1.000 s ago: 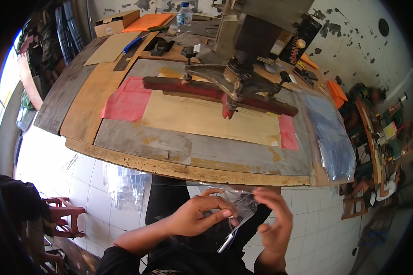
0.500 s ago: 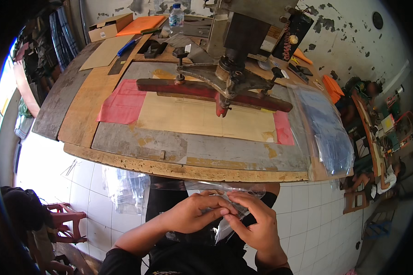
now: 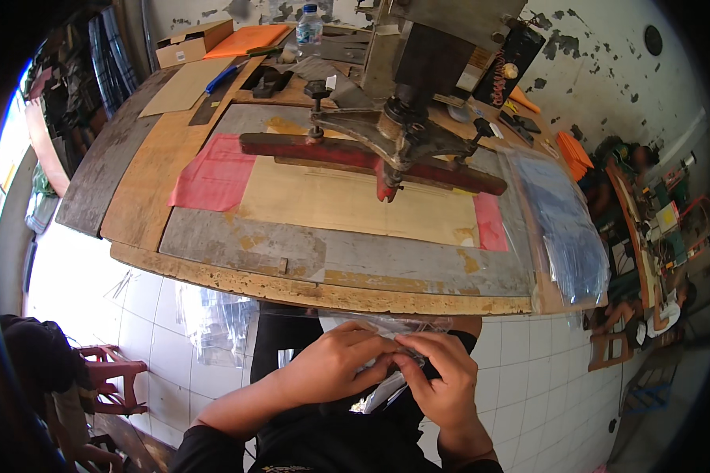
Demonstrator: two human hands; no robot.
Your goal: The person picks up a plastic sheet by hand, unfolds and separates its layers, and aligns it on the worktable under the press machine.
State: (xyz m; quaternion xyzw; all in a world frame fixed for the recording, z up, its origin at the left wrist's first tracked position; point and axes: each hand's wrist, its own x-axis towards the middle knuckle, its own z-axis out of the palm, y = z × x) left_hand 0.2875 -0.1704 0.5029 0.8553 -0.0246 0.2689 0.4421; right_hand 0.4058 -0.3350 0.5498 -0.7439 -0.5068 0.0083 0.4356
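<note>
Over my lap, just below the front edge of the table, both hands meet at a crumpled clear plastic sheet (image 3: 384, 392). My left hand (image 3: 341, 356) is closed, thumb and fingers pinching the plastic. My right hand (image 3: 443, 372) is closed from the other side, its thumb and fingertips pressed against the left ones. Part of the sheet shows below the fingers, and more shiny film lies between the hands and the table edge. The exact spot pinched is hidden by my fingers.
A press with a long red bar (image 3: 323, 147) stands over a cream sheet (image 3: 355, 206) on the wooden table (image 3: 138, 185). Clear plastic sheets (image 3: 564, 225) lie stacked at the table's right. More film (image 3: 213, 323) hangs at left. People sit at right beside another table.
My fingertips have drawn closer together on the plastic, and the right thumb has bent inward. The sheet below them has shifted slightly. The press and table things stay put.
</note>
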